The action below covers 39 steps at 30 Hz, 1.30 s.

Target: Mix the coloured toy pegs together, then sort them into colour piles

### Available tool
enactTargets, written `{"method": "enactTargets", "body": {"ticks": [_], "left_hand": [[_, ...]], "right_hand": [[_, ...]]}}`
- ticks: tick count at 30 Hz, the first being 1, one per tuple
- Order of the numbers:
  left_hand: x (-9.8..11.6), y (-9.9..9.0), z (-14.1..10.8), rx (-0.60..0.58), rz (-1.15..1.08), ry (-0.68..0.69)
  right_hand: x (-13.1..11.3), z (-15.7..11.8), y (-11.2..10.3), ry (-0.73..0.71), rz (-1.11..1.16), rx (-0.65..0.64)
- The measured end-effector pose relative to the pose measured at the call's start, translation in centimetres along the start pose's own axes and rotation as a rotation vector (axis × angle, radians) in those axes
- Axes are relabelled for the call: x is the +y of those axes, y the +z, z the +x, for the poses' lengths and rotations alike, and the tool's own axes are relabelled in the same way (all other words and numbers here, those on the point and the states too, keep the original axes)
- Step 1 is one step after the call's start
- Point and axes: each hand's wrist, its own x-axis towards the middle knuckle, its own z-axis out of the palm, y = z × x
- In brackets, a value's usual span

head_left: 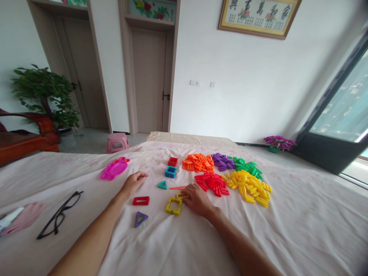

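Head view, right hand: the right hand [197, 197] is bent, fingertips touching a small yellow piece [181, 195]; cannot tell whether they grip it.
Small yellow piece: at the fingertips, beside the upper right corner of the yellow square frame [173, 212]; the hand covers its right end.
Yellow square frame: on the sheet [161, 245], just left of the right hand.
Left hand: the left hand [135, 182] is low over the sheet, fingers close together and bent; cannot tell the gap to the thumb. Nearest part: red rectangle [141, 203].
Orange stick [176, 188]: beyond the frame, partly hidden by the right hand.
Loose parts: teal triangle [160, 186] between the hands; purple triangle [137, 220] nearer the wearer.
Stacks: blue squares [170, 176], with red squares [173, 161] beyond.
Obstruction: red pile [212, 184] just beyond the right hand, yellow pile [248, 186] to its right.
Left side: pink tray [116, 169], glasses [59, 214].
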Motion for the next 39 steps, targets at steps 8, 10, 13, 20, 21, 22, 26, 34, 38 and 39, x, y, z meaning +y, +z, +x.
{"method": "enactTargets", "body": {"ticks": [8, 10, 13, 20, 21, 22, 26, 34, 38, 39], "left_hand": [[1.0, -1.4, -4.8, -0.046, 0.059, -0.008], [1.1, -1.6, -6.0, -0.029, 0.073, 0.003], [1.3, -1.7, -7.0, 0.021, 0.105, 0.023], [1.6, -1.6, -6.9, 0.055, 0.186, 0.032], [1.6, -1.6, -6.8, 0.052, 0.194, 0.032], [1.6, -1.6, -6.8, 0.049, 0.203, 0.033], [1.6, -1.6, -6.9, 0.016, 0.238, 0.052], [1.6, -1.6, -6.9, -0.024, 0.328, 0.118], [1.6, -1.5, -6.8, -0.022, 0.341, 0.122], [1.6, -1.5, -6.8, -0.023, 0.341, 0.121]], "right_hand": [[0.1, -1.7, -0.4, 0.041, -0.115, 0.103], [0.0, -1.9, -0.8, -0.012, -0.133, 0.107], [0.0, -2.1, -1.2, -0.084, -0.155, 0.113], [0.1, -2.2, -1.2, -0.089, -0.076, 0.234], [0.0, -2.1, -1.2, -0.069, -0.071, 0.256], [0.0, -2.0, -1.1, -0.043, -0.064, 0.275], [0.1, -1.5, -0.4, 0.035, -0.021, 0.258], [0.4, -0.9, 0.2, 0.069, -0.037, 0.135], [0.6, -1.3, -0.3, 0.009, -0.004, 0.111], [0.8, -1.5, -0.4, -0.005, 0.027, 0.099]]}}
